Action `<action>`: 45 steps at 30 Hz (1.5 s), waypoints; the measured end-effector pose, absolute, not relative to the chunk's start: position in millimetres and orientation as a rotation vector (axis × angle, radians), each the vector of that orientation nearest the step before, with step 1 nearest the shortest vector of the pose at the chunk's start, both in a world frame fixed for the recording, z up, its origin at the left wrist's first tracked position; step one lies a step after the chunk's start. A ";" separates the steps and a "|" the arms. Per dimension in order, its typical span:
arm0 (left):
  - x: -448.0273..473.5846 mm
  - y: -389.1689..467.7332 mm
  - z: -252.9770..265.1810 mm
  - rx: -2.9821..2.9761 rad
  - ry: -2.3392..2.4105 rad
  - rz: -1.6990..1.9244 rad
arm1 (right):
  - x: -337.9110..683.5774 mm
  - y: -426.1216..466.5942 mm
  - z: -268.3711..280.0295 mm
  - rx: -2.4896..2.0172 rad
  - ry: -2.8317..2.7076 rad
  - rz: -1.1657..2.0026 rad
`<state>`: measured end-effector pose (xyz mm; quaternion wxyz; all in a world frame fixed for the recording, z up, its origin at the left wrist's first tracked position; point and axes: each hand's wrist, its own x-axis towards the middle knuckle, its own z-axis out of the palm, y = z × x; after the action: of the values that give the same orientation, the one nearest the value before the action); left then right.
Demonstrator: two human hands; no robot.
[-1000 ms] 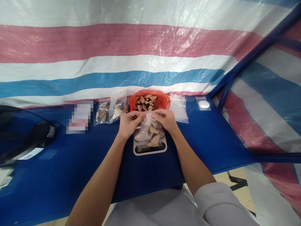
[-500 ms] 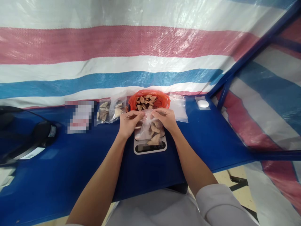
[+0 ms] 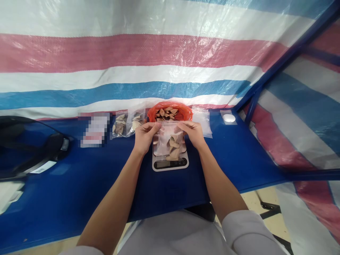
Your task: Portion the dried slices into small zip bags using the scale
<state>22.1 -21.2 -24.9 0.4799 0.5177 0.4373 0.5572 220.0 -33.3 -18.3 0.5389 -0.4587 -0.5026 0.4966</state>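
My left hand [image 3: 145, 135] pinches the upper left corner of a clear zip bag [image 3: 163, 141], and my right hand [image 3: 193, 133] pinches its upper right corner. The bag's top edge is stretched straight between them. Several pale, dark-edged dried slices [image 3: 174, 148] lie in its lower right part. Behind the bag is a white kitchen scale [image 3: 157, 168] with a dark display strip; the bag covers much of its plate. Just beyond my hands stands a red plastic basket [image 3: 187, 112] with more brown dried slices [image 3: 166, 113] in it.
Left of the basket lie two filled clear bags [image 3: 120, 125] and a blurred-out item [image 3: 95, 130]. Flat clear bags [image 3: 204, 122] and a small bag with a white oval object [image 3: 228, 118] lie to the right. A black headset-like object [image 3: 45, 148] sits far left on the blue table [image 3: 239, 159].
My hands have moved apart along the bag's top edge, which is now pulled straight. The bag hangs flatter, and the slices inside sit slightly higher in view.
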 end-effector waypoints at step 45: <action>-119.4 -32.6 19.9 2.127 1.739 1.588 | 59.9 54.3 31.9 -0.933 -1.436 1.408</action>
<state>-119.4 -32.6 19.9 -0.0157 0.6701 0.5479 0.5005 59.9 54.3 31.9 0.4462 -0.3767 -0.5797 0.5683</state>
